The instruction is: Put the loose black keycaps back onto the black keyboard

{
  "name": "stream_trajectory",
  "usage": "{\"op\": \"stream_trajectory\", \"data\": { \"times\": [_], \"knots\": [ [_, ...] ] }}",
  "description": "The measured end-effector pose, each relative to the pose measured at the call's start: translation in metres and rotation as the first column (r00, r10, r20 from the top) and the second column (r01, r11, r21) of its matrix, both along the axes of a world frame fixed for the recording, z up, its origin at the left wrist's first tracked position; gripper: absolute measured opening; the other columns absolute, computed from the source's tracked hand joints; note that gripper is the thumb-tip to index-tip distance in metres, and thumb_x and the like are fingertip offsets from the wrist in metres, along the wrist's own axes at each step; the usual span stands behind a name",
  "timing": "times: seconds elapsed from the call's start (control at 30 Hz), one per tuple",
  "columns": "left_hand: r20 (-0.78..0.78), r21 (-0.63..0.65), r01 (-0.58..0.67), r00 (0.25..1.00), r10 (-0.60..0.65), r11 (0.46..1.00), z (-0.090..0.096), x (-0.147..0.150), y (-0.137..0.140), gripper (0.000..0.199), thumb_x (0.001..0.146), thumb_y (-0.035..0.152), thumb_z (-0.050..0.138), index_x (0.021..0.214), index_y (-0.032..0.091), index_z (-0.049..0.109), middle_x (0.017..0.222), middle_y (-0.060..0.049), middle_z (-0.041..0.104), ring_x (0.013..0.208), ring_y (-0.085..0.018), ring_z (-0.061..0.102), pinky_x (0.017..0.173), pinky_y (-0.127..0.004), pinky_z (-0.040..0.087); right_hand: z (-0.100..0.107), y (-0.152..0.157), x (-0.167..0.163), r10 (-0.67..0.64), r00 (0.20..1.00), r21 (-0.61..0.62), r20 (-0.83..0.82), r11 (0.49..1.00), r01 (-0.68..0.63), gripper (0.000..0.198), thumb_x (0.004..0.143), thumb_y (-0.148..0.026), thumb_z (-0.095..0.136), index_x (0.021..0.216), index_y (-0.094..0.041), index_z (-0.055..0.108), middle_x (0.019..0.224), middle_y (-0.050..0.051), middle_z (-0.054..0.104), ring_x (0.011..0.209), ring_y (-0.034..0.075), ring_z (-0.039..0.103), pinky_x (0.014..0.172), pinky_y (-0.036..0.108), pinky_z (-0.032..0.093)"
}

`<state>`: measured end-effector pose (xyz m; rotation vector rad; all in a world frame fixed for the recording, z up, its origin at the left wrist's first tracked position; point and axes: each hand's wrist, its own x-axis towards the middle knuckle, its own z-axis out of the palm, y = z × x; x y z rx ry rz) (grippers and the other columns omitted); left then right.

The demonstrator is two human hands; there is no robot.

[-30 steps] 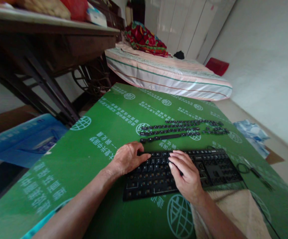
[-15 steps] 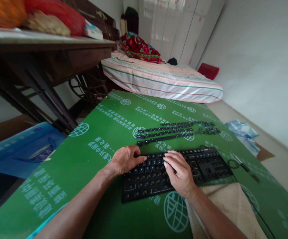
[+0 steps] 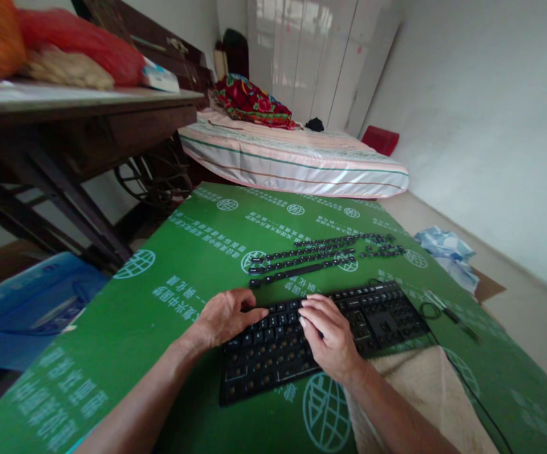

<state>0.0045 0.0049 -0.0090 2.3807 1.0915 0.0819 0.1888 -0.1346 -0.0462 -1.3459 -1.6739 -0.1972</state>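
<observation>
A black computer keyboard (image 3: 273,362) lies at a slant on the green table. Keycaps cover its far rows, while the near rows show bare key sockets. My left hand (image 3: 228,315) grips the keyboard's far left corner, thumb over the top keys and fingers curled behind the edge. Bent over the upper middle keys, my right hand (image 3: 330,334) has its fingertips drawn together against the board. Whatever sits between those fingertips is too small and hidden to make out. Beyond the keyboard, loose black keycaps (image 3: 304,270) are laid out in rows, with more keycaps (image 3: 382,246) grouped to the right.
A beige cloth (image 3: 410,391) lies by my right forearm, with the keyboard cable (image 3: 472,394) running over it. A thin dark-handled tool (image 3: 450,313) rests right of the keyboard. A sewing-machine table (image 3: 126,120) stands left, a bed (image 3: 292,154) beyond.
The whole view has shifted, so the table and keyboard appear slightly lower and further left. Both hands keep nearly the same place on the keyboard.
</observation>
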Motion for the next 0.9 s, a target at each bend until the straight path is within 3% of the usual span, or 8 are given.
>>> {"op": "stream_trajectory", "data": {
  "times": [0.9],
  "knots": [
    [-0.021,-0.007,-0.023,1.000,0.023,1.000,0.0003,-0.0011,-0.0032,0.027,0.079,0.048,0.053,0.077,0.022,0.059,0.078,0.002,0.065,0.069,-0.014,0.059,0.059,-0.022,0.038,-0.0070,-0.0025,0.0012,0.028,1.000,-0.042,-0.001,0.999,-0.028,0.025,0.083,-0.007,0.052,0.103,-0.018,0.064,0.097,0.010,0.067,0.101,0.022,0.060,0.089,0.046,0.053]
  ]
}}
